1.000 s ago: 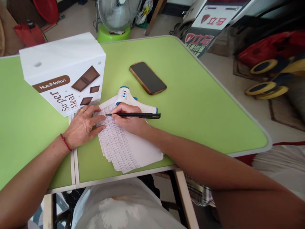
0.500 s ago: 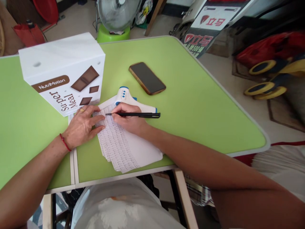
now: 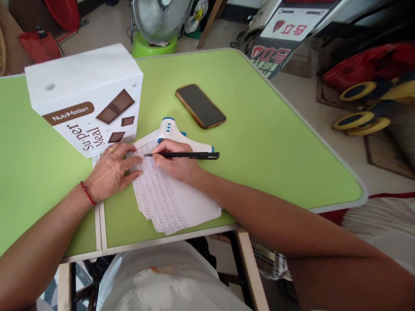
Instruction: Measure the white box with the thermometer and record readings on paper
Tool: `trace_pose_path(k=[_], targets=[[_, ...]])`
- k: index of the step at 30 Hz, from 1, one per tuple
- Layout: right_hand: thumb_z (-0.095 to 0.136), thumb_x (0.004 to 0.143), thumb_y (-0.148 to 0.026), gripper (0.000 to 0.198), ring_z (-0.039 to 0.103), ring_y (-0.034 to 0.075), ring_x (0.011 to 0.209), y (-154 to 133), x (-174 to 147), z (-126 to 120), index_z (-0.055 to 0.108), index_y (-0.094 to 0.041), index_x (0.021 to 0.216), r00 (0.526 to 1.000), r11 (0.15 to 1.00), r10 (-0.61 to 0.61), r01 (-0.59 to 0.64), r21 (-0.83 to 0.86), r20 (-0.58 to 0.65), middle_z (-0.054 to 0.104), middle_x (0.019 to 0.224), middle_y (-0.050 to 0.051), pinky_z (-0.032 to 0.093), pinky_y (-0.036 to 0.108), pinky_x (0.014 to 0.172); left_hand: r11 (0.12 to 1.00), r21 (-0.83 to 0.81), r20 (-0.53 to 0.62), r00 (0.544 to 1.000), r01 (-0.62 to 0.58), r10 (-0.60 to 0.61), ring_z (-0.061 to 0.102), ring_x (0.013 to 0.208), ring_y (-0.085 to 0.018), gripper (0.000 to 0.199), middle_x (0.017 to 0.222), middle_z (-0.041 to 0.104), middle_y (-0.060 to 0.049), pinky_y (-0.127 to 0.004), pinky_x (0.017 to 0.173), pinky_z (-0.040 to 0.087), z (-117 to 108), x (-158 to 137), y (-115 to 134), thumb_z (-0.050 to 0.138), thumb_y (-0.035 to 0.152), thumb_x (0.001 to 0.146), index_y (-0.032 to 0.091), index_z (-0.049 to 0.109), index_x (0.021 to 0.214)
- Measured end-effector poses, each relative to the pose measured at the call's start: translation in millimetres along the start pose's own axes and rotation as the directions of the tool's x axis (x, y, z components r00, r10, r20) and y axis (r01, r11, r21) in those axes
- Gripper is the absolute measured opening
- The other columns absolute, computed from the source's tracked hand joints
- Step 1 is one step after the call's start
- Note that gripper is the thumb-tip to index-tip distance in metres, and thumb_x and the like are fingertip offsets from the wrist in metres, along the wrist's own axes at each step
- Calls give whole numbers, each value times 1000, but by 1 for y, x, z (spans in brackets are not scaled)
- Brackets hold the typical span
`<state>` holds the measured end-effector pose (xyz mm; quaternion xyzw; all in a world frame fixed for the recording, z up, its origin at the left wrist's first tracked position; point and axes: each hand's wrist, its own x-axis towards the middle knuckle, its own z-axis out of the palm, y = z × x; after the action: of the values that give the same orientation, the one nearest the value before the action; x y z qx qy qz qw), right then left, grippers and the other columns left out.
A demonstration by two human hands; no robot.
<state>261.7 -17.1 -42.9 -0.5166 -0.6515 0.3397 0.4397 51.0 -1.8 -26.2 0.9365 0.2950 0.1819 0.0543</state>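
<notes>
Sheets of paper (image 3: 162,194) covered in rows of small handwriting lie fanned near the front edge of the green table (image 3: 259,142). My right hand (image 3: 177,162) grips a black pen (image 3: 201,155), its tip at the written area near the top of the sheets. Fingers spread, my left hand (image 3: 113,168) rests flat on the paper's left edge. Just beyond my right hand lies a white and blue infrared thermometer (image 3: 170,128), partly covered by that hand. A white box (image 3: 126,103) with brown print stands right behind my left hand.
A dark smartphone (image 3: 201,106) in a brown case lies farther back on the table. Past the far edge, a fan (image 3: 160,19) stands on a green stool (image 3: 155,49). Yellow and dark wheels (image 3: 356,106) are on the floor at right.
The pen's back end has shifted very slightly to the right and up. Both hands and the paper are otherwise in the same place.
</notes>
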Motion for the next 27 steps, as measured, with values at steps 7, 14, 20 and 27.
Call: trace_pose_path(k=[7,14,20,27], targets=[[54,71,-19,4,44,10,55,1,0,-1,56,-20,68,1000,1000,5,-5,9,-3,57,61,-3,38,27,55,1000,-12,4,1000,4,-3,55,105,-29,29,118,57,-16,-49,93,47,0,0,0,51,37,95,17,68,107],[54,71,-17,4,45,11,57,1,0,-1,54,-20,67,1000,999,5,-4,-42,10,56,62,-2,38,28,56,1000,10,-13,1000,-17,17,56,103,-29,29,117,57,-17,-48,92,48,0,0,0,52,37,95,15,69,106],[53,69,-17,5,44,10,55,2,0,0,55,-20,66,1000,1000,-26,26,-14,0,56,60,-3,37,26,54,1000,6,6,1000,-12,12,55,104,-30,31,118,57,-17,-48,92,48,-1,0,0,50,37,96,15,68,107],[54,70,-16,5,46,10,56,6,0,-1,55,-20,67,999,1000,-6,6,-18,-38,57,61,-3,39,27,56,1000,3,-13,1000,-22,22,56,103,-30,31,117,58,-17,-48,92,48,0,0,0,51,36,95,14,69,106]])
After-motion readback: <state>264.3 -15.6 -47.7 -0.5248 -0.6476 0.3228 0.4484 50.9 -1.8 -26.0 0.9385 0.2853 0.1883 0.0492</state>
